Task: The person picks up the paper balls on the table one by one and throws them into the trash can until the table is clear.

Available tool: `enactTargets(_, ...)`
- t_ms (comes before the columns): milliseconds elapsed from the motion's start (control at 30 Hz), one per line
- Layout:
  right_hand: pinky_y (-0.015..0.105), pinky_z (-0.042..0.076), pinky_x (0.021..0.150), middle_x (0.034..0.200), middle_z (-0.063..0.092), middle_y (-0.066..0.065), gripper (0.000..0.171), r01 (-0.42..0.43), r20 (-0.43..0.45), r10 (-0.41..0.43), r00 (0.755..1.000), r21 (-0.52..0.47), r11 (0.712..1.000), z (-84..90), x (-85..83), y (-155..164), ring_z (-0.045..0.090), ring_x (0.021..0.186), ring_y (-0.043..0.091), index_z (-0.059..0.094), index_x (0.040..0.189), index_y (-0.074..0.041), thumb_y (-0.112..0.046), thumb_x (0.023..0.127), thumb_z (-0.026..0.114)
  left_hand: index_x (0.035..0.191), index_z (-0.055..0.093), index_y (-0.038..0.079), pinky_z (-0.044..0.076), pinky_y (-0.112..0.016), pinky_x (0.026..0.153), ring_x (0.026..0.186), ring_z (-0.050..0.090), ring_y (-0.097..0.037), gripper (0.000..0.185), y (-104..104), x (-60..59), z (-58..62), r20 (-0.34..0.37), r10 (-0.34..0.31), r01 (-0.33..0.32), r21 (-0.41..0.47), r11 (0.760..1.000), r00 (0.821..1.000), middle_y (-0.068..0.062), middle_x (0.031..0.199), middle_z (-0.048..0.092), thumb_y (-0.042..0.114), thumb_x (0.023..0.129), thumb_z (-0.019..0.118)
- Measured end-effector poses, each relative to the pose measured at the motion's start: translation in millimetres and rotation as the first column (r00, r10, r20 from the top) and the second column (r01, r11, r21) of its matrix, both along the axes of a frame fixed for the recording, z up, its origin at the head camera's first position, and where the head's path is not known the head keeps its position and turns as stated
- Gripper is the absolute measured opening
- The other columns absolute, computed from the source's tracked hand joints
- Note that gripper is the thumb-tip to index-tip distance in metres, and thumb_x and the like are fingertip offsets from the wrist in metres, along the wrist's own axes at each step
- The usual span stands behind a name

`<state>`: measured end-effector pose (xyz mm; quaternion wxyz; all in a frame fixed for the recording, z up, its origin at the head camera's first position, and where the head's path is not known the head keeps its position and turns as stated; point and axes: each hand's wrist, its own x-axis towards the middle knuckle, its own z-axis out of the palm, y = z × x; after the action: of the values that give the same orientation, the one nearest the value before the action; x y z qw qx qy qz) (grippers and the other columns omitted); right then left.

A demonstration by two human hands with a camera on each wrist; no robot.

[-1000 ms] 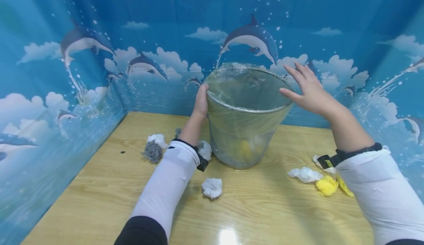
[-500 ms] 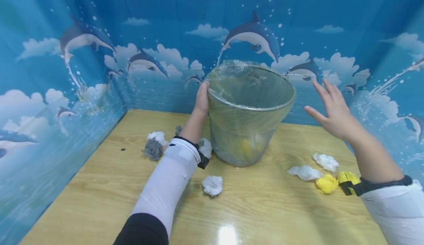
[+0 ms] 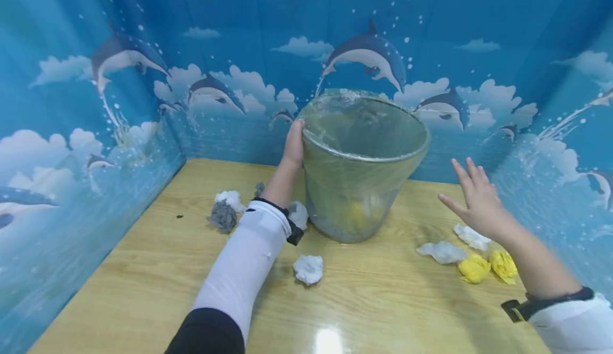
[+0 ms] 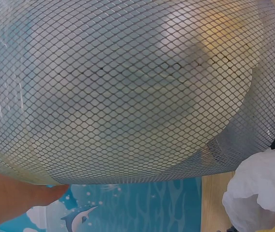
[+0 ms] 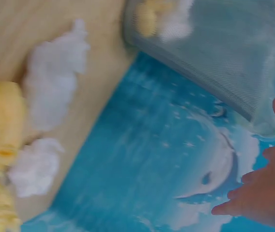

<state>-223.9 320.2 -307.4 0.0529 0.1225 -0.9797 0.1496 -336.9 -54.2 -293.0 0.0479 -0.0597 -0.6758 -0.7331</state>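
Observation:
A wire mesh wastebasket stands on the table, lined with a thin see-through bag folded over its rim. Something yellow and something white show through the mesh near its bottom. My left hand holds the wastebasket at the left of its rim; its other fingers are hidden behind the side. In the left wrist view, part of that hand lies against the mesh. My right hand, fingers spread and holding nothing, hovers right of the wastebasket, above white crumpled paper and yellow crumpled balls.
Another white crumpled piece lies beside the yellow balls. On the left are a grey crumpled ball and a white one. A single white ball sits in front of the wastebasket. Dolphin-print curtains surround the wooden table.
My right hand has moved away from the wastebasket's rim, to the right and down toward the crumpled pieces. The left hand has kept its place on the rim.

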Motion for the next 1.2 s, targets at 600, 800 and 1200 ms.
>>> enactTargets(600,0.084,0.013,0.093,0.152,0.004,0.04,0.085,-0.021,0.106,0.009,0.994,0.114,0.993,-73.3,9.8,4,0.006,0.133,0.067,0.007,0.155,-0.005,-0.051,0.097,0.049,0.152,0.027,0.01,0.021,-0.041,0.118,0.145,0.025,-0.024,0.059,1,0.2,0.1,-0.001,0.003,-0.003,-0.013,1.0,1.0,-0.006,0.158,0.026,0.037,0.1,0.022)
enactTargets(800,0.083,0.014,0.094,0.151,0.007,0.04,0.084,-0.027,0.169,0.012,0.986,0.089,0.996,-87.4,14.9,4,0.008,0.131,0.068,0.014,0.153,-0.002,-0.051,0.096,0.051,0.153,0.025,0.012,0.02,-0.041,0.119,0.145,0.024,-0.023,0.06,1,0.5,-0.8,0.007,-0.006,0.006,-0.019,1.0,1.0,-0.005,0.158,0.025,0.038,0.1,0.022)
enactTargets(1200,0.081,0.026,0.088,0.144,0.017,0.046,0.073,-0.07,0.17,0.054,0.984,0.089,0.994,-107.9,16.5,7,0.018,0.124,0.072,0.028,0.145,0.007,-0.04,0.096,0.055,0.153,0.026,0.011,0.019,-0.04,0.119,0.146,0.023,-0.023,0.059,1,0.2,1.1,0.016,-0.004,0.004,-0.018,1.0,1.0,-0.005,0.159,0.024,0.038,0.101,0.021)
